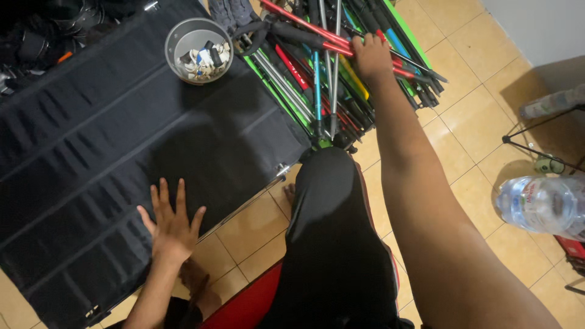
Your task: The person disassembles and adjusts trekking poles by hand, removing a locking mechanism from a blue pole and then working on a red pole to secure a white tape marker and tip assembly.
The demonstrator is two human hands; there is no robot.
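My right hand (370,56) reaches far forward and closes on a red pole (317,30) on top of a pile of folding poles (317,79) in red, green, blue, silver and black. My left hand (172,224) lies flat with fingers spread on the near edge of a black ribbed mat (91,140) on the floor. My knee in black trousers (329,201) sits between the two arms.
A grey round tub (198,49) with several small black and white parts stands on the mat's far edge. Dark straps (42,36) lie at the top left. A plastic water bottle (542,204) and a thin black stand leg (536,131) are at the right on the tan tiles.
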